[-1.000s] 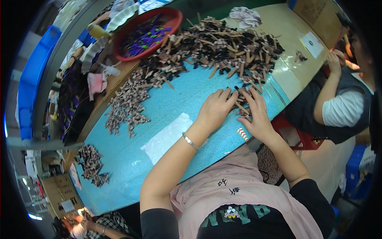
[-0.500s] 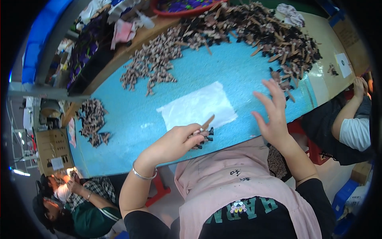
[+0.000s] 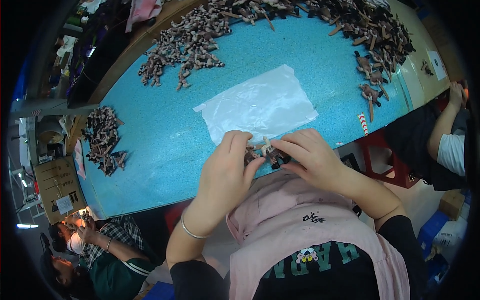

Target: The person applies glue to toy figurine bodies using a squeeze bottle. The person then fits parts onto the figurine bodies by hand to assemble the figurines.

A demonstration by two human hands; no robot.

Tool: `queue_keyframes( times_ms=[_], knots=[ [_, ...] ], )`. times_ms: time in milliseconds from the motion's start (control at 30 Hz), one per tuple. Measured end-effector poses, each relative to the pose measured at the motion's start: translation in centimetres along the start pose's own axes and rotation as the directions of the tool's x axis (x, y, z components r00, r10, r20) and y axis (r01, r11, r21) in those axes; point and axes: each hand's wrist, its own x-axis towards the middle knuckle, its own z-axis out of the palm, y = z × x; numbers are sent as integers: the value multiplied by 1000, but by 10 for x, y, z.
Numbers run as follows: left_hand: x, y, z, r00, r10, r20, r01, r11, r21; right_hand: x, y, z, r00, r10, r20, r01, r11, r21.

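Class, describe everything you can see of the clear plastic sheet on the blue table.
The clear plastic sheet is thin, glossy and slightly wrinkled, roughly rectangular with one small tab at its left corner. It lies flat on the blue table, turned askew to the table's edge, just beyond the left hand and right hand. Nothing rests on it.

One head-worn fisheye — looking steeply down, close over the blue table.

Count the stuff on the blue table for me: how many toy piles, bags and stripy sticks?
Toy piles: 3, a left pile, a middle pile, a big pile
Plastic bag: 1
Stripy stick: 1
Total: 5
Both hands, left hand and right hand, hold a small toy.
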Motion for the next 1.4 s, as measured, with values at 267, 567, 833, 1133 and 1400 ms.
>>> queue_keyframes(
  times_ms=[267, 567, 833, 1133, 1400],
  knots=[
    [-34, -15, 29, 974, 84, -209, -48, 984, 173, -8, -2, -3, 992, 87, -92, -82, 994, 66],
    [-41, -22, 21, 973, 45, -227, -50, 999, -19, 12, -11, 17, 995, 71, -67, -74, 997, -32],
    [-39, -6, 22, 966, 59, -252, -24, 990, 140, -15, 8, -28, 954, 162, -253, -155, 987, 49],
    [57, 54, 43, 924, 382, 6, -380, 920, 97, -56, 97, -139, 728, 217, -650, -471, 848, -244],
    [178, 118, 130, 731, 679, -70, -654, 726, 212, -44, 110, -151, 877, 199, -438, -379, 847, -373]
  ],
)
